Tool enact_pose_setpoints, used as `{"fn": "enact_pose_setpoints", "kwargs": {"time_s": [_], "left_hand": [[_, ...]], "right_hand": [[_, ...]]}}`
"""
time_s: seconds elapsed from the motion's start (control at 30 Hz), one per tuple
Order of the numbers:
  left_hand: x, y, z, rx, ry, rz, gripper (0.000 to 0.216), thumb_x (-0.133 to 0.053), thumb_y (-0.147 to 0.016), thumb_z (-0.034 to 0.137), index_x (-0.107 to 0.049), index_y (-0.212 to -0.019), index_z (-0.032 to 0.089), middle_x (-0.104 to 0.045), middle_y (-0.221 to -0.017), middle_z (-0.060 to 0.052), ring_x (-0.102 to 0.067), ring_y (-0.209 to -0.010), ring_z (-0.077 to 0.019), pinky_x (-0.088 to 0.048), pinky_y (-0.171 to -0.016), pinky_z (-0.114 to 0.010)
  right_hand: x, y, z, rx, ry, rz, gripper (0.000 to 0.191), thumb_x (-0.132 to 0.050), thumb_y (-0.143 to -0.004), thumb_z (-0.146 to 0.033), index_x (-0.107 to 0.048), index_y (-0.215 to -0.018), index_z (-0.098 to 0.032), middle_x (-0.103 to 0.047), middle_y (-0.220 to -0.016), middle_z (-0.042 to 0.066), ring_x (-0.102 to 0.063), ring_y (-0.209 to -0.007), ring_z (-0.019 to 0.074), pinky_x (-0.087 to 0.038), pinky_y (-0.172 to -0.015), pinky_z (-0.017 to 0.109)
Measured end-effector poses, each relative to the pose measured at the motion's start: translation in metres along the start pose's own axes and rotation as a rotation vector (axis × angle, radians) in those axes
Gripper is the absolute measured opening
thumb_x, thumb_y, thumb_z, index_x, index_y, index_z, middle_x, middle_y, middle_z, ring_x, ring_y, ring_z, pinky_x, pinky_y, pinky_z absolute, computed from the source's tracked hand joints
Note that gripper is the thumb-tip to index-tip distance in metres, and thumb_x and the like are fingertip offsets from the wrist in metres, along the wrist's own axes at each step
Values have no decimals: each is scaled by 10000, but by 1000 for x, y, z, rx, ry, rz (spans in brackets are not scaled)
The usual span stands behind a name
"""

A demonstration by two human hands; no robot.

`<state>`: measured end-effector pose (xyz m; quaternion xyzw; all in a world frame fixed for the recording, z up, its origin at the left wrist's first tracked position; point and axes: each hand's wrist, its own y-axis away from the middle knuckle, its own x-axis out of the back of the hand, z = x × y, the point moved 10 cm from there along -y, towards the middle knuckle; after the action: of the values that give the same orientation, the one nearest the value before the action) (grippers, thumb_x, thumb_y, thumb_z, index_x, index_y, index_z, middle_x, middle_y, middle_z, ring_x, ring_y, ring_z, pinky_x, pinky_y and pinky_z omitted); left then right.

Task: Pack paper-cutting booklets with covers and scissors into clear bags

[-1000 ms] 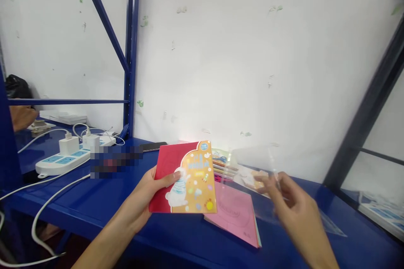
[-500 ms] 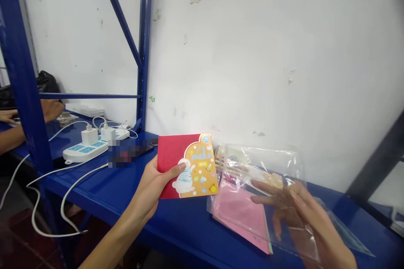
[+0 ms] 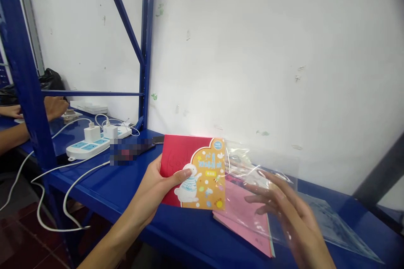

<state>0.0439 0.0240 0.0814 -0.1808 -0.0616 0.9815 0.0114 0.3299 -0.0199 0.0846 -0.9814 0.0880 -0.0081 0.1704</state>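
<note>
My left hand [image 3: 164, 183] grips a red and orange booklet [image 3: 210, 193] with a white bear on its cover, thumb on the front and the other fingers behind. A clear plastic bag [image 3: 288, 168] stands at the booklet's right edge, partly covered by it. Stretched out and apart, the fingers of my right hand [image 3: 280, 201] overlap the bag; whether they are inside it or against its outside I cannot tell. Beneath the bag, a stack of pink sheets [image 3: 246, 229] lies on the blue table [image 3: 189, 235].
Another clear plastic sheet or bag [image 3: 341, 222] lies on the right. A white power strip [image 3: 91, 148] with plugged-in chargers and trailing cables is at left, near a blue frame post [image 3: 27, 71]. Another person's hand [image 3: 55, 107] is beyond it. A white wall [image 3: 246, 50] rises behind.
The booklet in my left hand has moved right, closer to the bag and overlapping its left edge. My right hand has shifted slightly left, its fingers still spread.
</note>
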Motion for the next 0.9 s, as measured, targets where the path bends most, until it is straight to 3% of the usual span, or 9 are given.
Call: {"fn": "enact_pose_setpoints", "kwargs": {"time_s": [0.4,0.6,0.9], "left_hand": [[-5,0,-2,38,-5,-13,639,-943,-603,295,-677,-1169,162,-811,-1072,-145,-792,-885,-336,-651,-771,-403],[3,-3,5,-85,-5,65,653,-946,-600,350,-679,-1166,163,-804,-1107,-138,-782,-931,-351,-655,-740,-390],[20,-6,13,-210,35,152,726,-924,-659,379,-618,-1283,169,-779,-1188,-137,-767,-1003,-335,-655,-805,-386]], "right_hand": [[1,2,-7,134,-90,-134,350,-511,-1024,-474,-667,-1295,-317,-796,-1142,111,-770,-883,274,-603,-655,353],[-12,3,-6,104,-30,-215,398,-523,-1003,-523,-664,-1307,-308,-794,-1138,117,-758,-913,290,-600,-735,401],[-15,4,1,48,18,-202,457,-527,-980,-571,-685,-1298,-284,-791,-1118,140,-755,-876,304,-584,-723,412]]}}
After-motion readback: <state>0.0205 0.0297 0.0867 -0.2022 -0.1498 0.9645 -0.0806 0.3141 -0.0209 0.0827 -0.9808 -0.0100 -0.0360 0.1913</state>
